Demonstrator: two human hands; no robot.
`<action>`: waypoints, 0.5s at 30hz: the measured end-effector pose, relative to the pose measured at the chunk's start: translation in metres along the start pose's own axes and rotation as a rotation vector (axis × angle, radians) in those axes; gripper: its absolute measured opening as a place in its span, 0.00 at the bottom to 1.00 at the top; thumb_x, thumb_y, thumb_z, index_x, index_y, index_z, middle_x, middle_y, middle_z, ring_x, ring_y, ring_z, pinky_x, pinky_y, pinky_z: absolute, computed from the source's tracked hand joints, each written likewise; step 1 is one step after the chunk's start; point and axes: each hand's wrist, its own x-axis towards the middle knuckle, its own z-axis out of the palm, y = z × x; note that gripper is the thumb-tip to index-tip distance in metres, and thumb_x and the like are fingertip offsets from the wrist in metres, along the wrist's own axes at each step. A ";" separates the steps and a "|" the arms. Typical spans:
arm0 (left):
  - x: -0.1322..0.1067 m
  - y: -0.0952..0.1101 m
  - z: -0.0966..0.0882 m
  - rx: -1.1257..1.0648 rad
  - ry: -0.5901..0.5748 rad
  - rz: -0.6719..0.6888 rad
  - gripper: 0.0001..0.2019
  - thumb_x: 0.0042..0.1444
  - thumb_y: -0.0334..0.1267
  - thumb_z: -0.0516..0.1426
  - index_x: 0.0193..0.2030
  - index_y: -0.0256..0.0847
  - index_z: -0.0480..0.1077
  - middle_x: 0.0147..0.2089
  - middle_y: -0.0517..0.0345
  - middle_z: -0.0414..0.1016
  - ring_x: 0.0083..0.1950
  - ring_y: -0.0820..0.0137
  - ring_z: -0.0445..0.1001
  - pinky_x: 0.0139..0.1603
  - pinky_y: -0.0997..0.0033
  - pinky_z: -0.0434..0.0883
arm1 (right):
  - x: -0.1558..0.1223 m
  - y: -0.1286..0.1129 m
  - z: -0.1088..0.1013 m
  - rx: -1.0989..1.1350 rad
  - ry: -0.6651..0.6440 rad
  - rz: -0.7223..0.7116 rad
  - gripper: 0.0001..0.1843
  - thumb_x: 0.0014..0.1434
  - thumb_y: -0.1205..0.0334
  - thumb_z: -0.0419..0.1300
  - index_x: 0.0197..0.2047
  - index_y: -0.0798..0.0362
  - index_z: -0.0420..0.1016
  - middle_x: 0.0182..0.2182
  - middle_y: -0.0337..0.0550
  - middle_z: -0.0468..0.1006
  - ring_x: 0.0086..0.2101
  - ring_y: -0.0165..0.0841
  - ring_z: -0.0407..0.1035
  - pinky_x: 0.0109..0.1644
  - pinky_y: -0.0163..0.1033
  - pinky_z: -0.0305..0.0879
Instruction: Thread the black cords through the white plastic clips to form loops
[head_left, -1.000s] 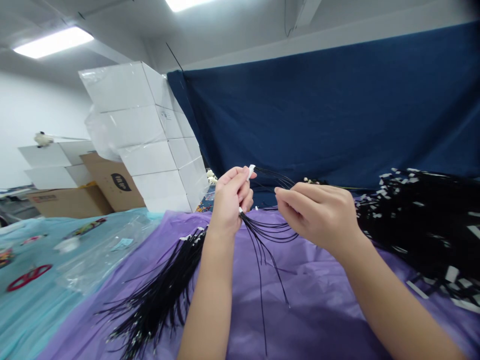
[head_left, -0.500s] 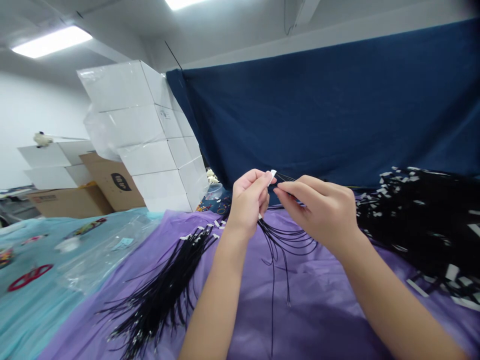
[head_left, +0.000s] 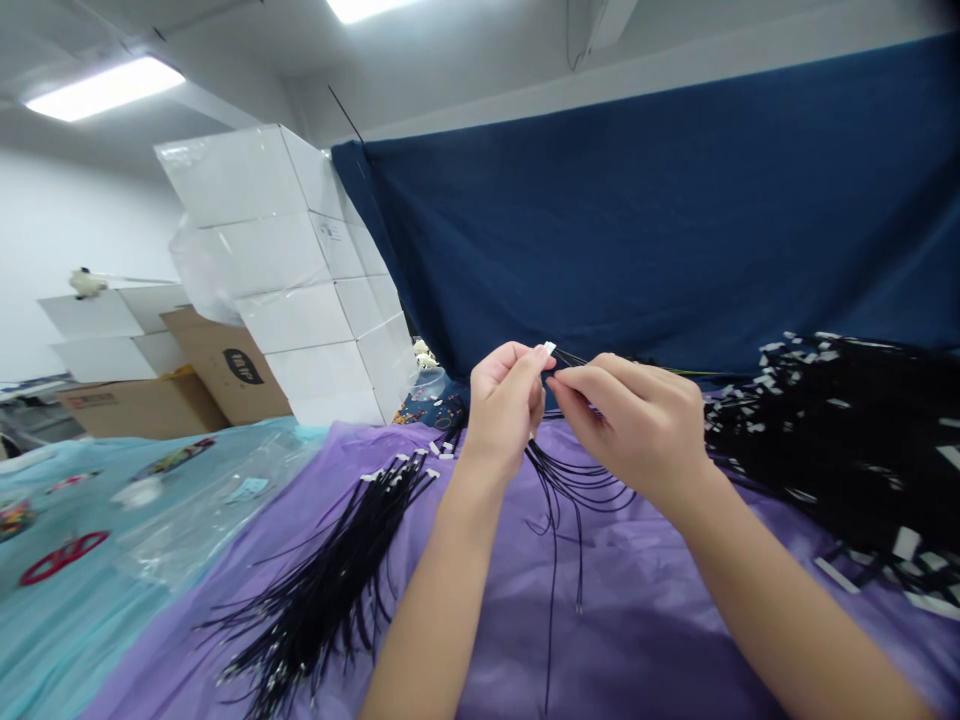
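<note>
My left hand [head_left: 508,400] is closed, its thumb and forefinger pinching a small white tag [head_left: 550,349]. Thin black cords [head_left: 574,470] hang in loops from below that hand and trail over the purple cloth. Close beside it on the right, my right hand [head_left: 634,415] is closed too, thumb and forefinger pressed together near the tag. Fine dark strands run from the tag toward its fingers; what exactly lies between the fingertips is too small to make out. A bundle of black cords with white tags [head_left: 337,570] lies to the left of my left forearm.
A large heap of black cords with white tags [head_left: 847,430] is at the right on the purple cloth [head_left: 622,630]. Red-handled scissors [head_left: 64,557] and a clear plastic bag [head_left: 202,520] lie on the turquoise cloth. White boxes [head_left: 292,290] stand stacked behind, beside a blue curtain [head_left: 637,220].
My left hand has shifted slightly right with the white tag and the hanging cords. The right hand has moved very slightly left and stays pinched.
</note>
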 end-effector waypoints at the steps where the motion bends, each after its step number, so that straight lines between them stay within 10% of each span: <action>1: 0.000 0.000 0.000 -0.005 -0.001 -0.004 0.11 0.54 0.41 0.59 0.25 0.38 0.66 0.12 0.73 0.51 0.10 0.84 0.48 0.12 0.81 0.47 | 0.000 0.000 0.000 -0.002 0.000 -0.001 0.08 0.60 0.68 0.61 0.28 0.53 0.72 0.20 0.33 0.71 0.20 0.24 0.60 0.26 0.36 0.53; 15: 0.001 -0.005 0.004 -0.048 0.006 -0.056 0.12 0.53 0.42 0.59 0.24 0.38 0.65 0.13 0.72 0.50 0.12 0.84 0.47 0.12 0.83 0.49 | -0.001 0.001 0.004 -0.024 0.026 0.001 0.09 0.58 0.70 0.61 0.25 0.55 0.72 0.20 0.35 0.71 0.19 0.25 0.60 0.24 0.36 0.52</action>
